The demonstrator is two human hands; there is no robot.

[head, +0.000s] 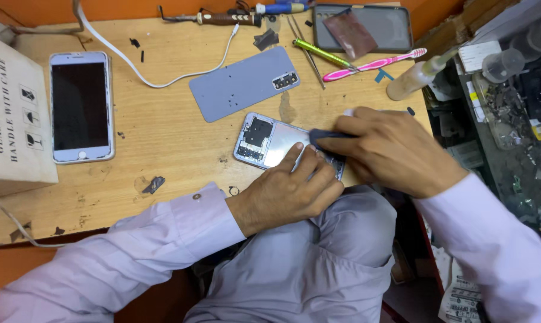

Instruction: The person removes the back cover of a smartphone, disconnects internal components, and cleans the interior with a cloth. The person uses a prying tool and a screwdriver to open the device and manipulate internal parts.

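Left hand (288, 188) pressed flat, ungripping, on the opened phone (270, 140); right hand (393, 149) pinched a dark pry tool (327, 135).

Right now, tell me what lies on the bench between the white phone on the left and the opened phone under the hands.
In the head view, only bare, scuffed wooden benchtop lies between the white phone and the opened phone; the grey back cover sits farther up, clear of that stretch.

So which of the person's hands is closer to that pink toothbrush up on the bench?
The right hand. It sits just below the pink toothbrush, apart from it, holding a dark tool. The left hand rests lower, on the opened phone.
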